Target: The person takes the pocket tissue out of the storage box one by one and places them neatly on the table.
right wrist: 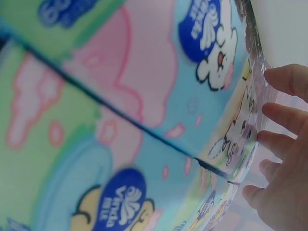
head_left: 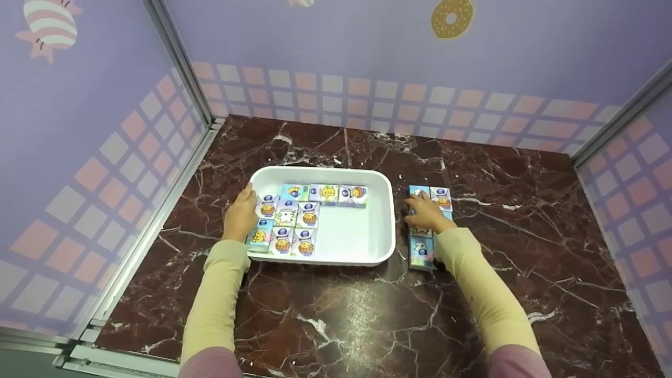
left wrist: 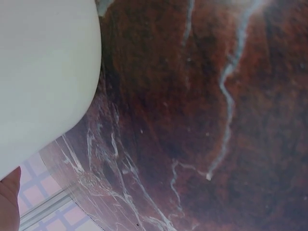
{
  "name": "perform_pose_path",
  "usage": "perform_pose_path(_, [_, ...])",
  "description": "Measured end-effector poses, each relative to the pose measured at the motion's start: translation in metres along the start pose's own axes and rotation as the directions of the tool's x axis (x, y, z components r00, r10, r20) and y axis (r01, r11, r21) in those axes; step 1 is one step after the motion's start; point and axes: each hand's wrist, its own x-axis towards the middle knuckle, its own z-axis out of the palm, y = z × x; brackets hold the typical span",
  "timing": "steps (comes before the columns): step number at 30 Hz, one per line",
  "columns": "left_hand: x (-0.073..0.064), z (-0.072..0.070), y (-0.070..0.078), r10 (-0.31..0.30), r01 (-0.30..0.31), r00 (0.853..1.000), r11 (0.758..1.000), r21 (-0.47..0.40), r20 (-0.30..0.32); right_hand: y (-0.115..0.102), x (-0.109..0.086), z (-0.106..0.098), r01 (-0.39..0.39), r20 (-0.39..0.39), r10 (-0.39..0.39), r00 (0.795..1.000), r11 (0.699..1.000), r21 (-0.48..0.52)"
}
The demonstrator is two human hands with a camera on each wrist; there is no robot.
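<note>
A white tray (head_left: 346,231) holds several small printed tissue packs (head_left: 286,216) along its back and left part. My left hand (head_left: 241,214) rests against the tray's left side, fingers extended along the rim; in the left wrist view only a bit of that hand (left wrist: 8,199) shows beside the tray wall (left wrist: 45,62). To the right of the tray lie more tissue packs (head_left: 422,252) in two columns. Over them is my right hand (head_left: 426,212). Its fingers are spread in the right wrist view, close by the far packs (right wrist: 211,62), with nothing visibly gripped; contact is hard to tell.
All of this lies on a dark red marble-patterned table (head_left: 336,315). Purple wall panels (head_left: 325,42) with pink and white squares enclose the back and both sides. A metal rail (head_left: 152,241) runs along the left edge.
</note>
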Motion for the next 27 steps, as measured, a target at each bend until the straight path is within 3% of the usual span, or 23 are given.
perform_pose_path(6, [0.0,0.0,0.0,-0.001,0.002,1.0,1.0,-0.004,0.01,0.0,0.0,0.001,0.026,-0.036,-0.025,0.999,0.999,0.029])
perform_pose_path(9, [0.0,0.0,0.0,-0.008,0.008,1.0,1.0,-0.006,0.015,-0.002,0.001,-0.001,0.055,-0.09,-0.046,0.995,0.994,0.095])
perform_pose_path(14, [0.0,0.0,-0.001,-0.007,0.008,1.0,1.0,-0.005,0.014,-0.013,-0.003,-0.004,0.097,-0.178,-0.048,0.983,0.956,0.276])
perform_pose_path(17, [0.0,0.001,-0.002,0.007,-0.007,1.0,1.0,-0.006,-0.003,-0.022,-0.008,-0.002,0.137,-0.207,-0.07,0.976,0.934,0.331])
perform_pose_path(22, [-0.001,0.002,-0.002,0.02,-0.02,1.0,1.0,-0.011,-0.022,-0.037,-0.015,0.009,0.195,-0.218,-0.125,0.968,0.92,0.339])
perform_pose_path(27, [-0.001,0.002,-0.001,0.018,-0.018,1.0,1.0,-0.003,-0.014,-0.049,-0.02,0.022,0.221,-0.228,-0.155,0.961,0.927,0.304])
